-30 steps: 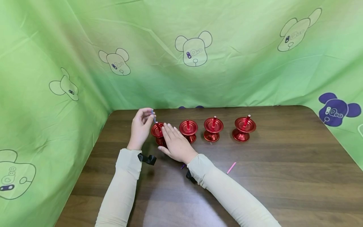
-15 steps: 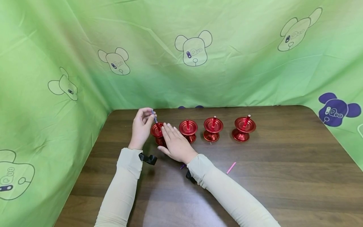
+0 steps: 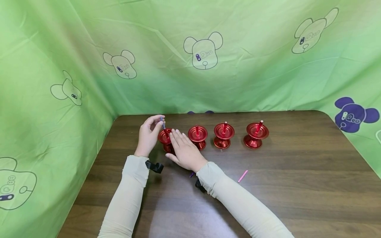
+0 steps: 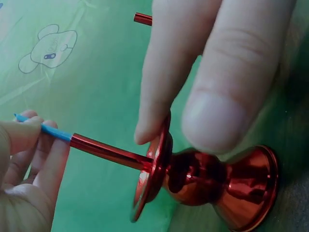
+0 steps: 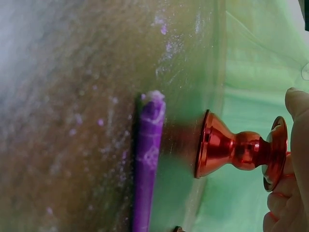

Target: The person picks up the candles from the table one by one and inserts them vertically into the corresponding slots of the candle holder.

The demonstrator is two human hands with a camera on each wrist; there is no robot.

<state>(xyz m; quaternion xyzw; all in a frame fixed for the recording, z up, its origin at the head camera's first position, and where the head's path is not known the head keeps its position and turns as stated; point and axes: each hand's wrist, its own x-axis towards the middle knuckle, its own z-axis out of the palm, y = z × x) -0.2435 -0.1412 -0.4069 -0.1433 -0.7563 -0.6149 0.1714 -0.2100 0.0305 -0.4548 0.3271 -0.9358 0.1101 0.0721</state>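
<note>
At the left end of the row stands a red metal candle holder (image 3: 163, 138) with an upright tube in its dish. My left hand (image 3: 148, 136) pinches a thin blue candle (image 4: 55, 131), whose lower end meets the mouth of the tube; whether it is inside I cannot tell. My right hand (image 3: 186, 150) lies across the right side of this holder and steadies it. In the right wrist view its curled fingers (image 5: 282, 200) touch the holder's dish. A purple candle (image 5: 147, 164) lies on the table below the right wrist, mostly hidden in the head view.
More red candle holders of the same kind, one at the middle (image 3: 224, 135) and one at the right end (image 3: 256, 135), stand to the right. A pink candle (image 3: 242, 176) lies on the brown table (image 3: 297, 185). Green cloth (image 3: 166, 86) hangs behind it.
The blue candle has come from just beside the tube to directly over its mouth, then slightly lower as my left hand dips. My right hand and the holders have stayed put.
</note>
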